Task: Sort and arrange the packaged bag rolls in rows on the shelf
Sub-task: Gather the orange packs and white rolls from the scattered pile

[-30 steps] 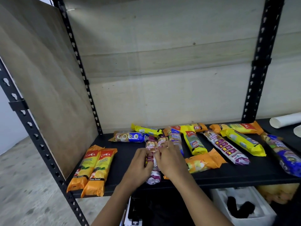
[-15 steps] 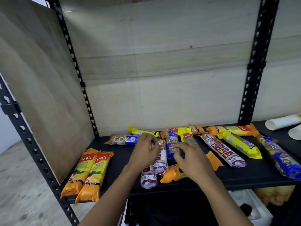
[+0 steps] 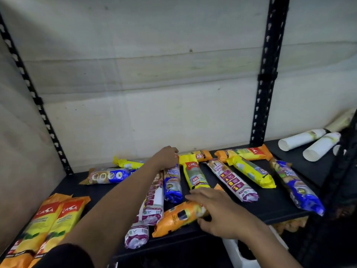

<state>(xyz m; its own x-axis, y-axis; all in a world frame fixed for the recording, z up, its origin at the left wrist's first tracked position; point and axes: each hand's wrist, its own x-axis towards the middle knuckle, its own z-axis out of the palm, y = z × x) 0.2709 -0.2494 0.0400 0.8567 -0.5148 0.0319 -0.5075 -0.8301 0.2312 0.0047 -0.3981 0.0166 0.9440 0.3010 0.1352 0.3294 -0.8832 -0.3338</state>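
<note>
Black shelf (image 3: 270, 206) boards carry the packaged rolls, with bare room along the front edge right of the orange roll (image 3: 179, 216), which lies slanted at that edge. On it rests the right hand (image 3: 222, 211), fingers spread and loosely curved over its right end. Left of the orange roll, two purple-white rolls (image 3: 152, 206) overhang the edge. Far left sit two yellow-orange packs (image 3: 56, 219) side by side. Behind the orange roll, the left hand (image 3: 166, 156) reaches to the blue roll (image 3: 172, 185)'s far end, fingers curled; whether they grip it I cannot tell. Further right lie white tubes (image 3: 301, 139).
</note>
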